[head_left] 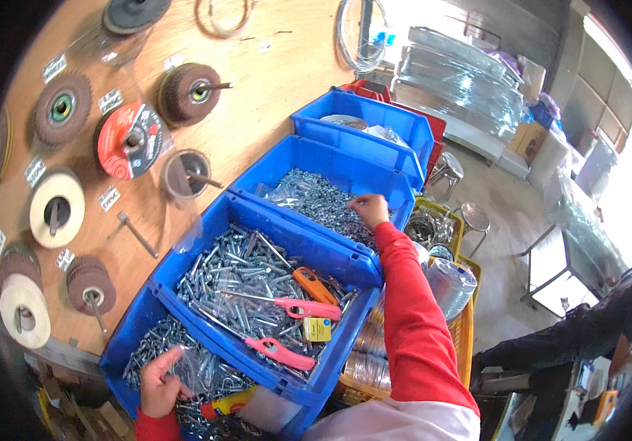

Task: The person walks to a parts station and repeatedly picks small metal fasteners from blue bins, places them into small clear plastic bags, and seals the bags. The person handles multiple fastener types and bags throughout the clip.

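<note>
My right hand [372, 211] reaches over a blue bin [257, 173] filled with small metal nuts [323, 198]. Its thumb and fingertips are pinched together, and anything between them is too small to make out. Over the nearest blue bin [119, 365], my left hand [160, 386] has its index finger stretched out and the others partly curled, beside a clear plastic bag [200, 371] on metal hooks and bolts. Between them, a blue bin [257, 350] holds loose bolts [216, 275], two pink long-necked lighters [308, 307], an orange one [314, 285] and a small yellow box [317, 330].
Abrasive wheels [128, 141] hang on pegs in a wooden board [257, 95] at the left. A farther blue bin [419, 136] stands beyond the nuts. Yellow crates [466, 338] with wire coils [452, 288] sit at the right, near stools [475, 218]. Another person's dark-clothed legs [573, 331] show far right.
</note>
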### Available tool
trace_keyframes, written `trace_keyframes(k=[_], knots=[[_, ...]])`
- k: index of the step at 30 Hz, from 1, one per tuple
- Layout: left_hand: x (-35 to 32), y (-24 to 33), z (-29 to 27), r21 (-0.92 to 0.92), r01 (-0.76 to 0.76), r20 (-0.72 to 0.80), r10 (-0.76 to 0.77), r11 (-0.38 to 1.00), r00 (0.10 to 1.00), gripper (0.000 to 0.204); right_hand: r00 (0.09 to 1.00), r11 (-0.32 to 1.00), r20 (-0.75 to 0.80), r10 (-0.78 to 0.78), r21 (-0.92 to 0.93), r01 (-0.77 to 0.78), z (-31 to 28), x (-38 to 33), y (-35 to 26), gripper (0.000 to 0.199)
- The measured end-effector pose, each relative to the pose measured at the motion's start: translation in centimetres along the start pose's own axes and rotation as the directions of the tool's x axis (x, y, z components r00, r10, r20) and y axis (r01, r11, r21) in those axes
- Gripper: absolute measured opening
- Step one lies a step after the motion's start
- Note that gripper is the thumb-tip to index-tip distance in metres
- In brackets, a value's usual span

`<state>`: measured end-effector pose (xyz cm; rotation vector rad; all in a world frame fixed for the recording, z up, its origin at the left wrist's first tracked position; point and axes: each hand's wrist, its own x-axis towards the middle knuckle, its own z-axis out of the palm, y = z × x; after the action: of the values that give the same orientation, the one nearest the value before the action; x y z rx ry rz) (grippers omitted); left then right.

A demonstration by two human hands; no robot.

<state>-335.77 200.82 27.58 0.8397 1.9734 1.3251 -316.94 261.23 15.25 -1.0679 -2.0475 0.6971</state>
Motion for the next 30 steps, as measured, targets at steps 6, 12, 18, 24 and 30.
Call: trace_keyframes(k=[6, 12, 18, 24, 30], knots=[[-0.5, 1.0, 0.6, -0.035, -0.095, 0.074, 0.098, 0.995, 0.992, 0.061, 0.995, 0.763, -0.018, 0.102, 0.643, -0.066, -6.9, -8.5, -11.9, 0.031], [-1.6, 1.6, 2.2, 0.026, -0.146, 0.117, 0.142, 0.989, 0.983, 0.056, 0.844, 0.785, 0.266, -0.466, 0.565, 0.255, -5.4, -23.4, -28.2, 0.022], [-1.8, 1.9, 2.3, 0.070, -0.280, 0.087, 0.274, 0.957, 0.958, 0.052, 0.442, 0.686, 0.533, -0.722, 0.464, 0.560, -1.0, -27.2, -36.6, 0.026], [-1.1, 1.1, 1.2, -0.039, -0.182, 0.106, 0.185, 0.983, 0.977, 0.045, 0.525, 0.747, 0.537, -0.660, 0.396, 0.534, 0.8, -28.4, -38.9, 0.030], [-0.5, 0.7, 1.0, -0.083, -0.175, 0.099, 0.183, 0.981, 0.978, 0.046, 0.443, 0.639, 0.488, -0.752, 0.377, 0.670, 3.1, -28.5, -39.1, 0.022]])
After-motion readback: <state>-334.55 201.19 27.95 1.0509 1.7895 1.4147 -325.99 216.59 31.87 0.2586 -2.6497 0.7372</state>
